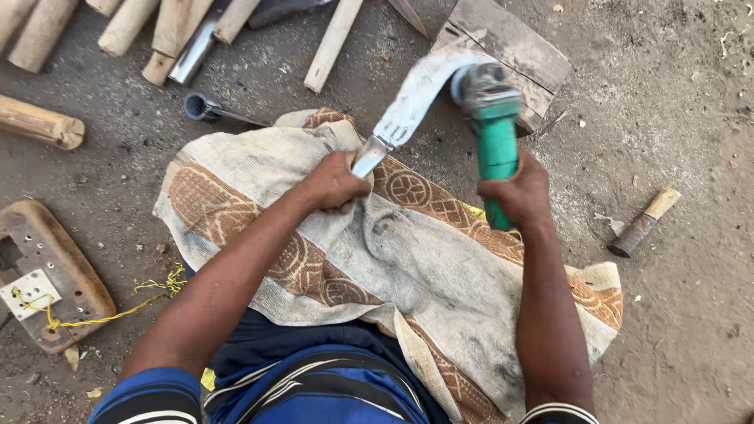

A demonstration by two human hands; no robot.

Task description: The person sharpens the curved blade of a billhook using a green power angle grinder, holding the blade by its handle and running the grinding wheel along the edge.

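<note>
- Step in hand, by my read: you're grinding a metal blade (408, 106) w/ the green angle grinder (496, 133). The disc end sits on the blade's far part, over the wooden block (510, 39).
- Your left hand (334, 182) is closed tight round the blade's near, narrow end, fingers wrapped, knuckles up. The blade runs from that fist up and right toward the grinder head.
- Your right hand (518, 192) is clenched round the grinder's green body, head pointing far.
- Both hands work above the patterned cloth (408, 259) spread over your lap; the cloth is beige w/ brown motifs, and dirty.
- Next move, as I judge it: needs a steady left grip so the blade doesn't skid on the block, and a light, even pass w/ the disc. Keep the cloth edge away from the disc; it lies close.
- Containers: none w/ contents in view. Nearest thing to one is the short metal tube (192, 53) far left among the wooden handles (35, 122); can't tell if anything's inside.
- Other bits: a small wood-handled tool (642, 224) on the dirt, right of you; a worn wooden board w/ a white socket (31, 290) and yellow cord (110, 316), near left.
</note>
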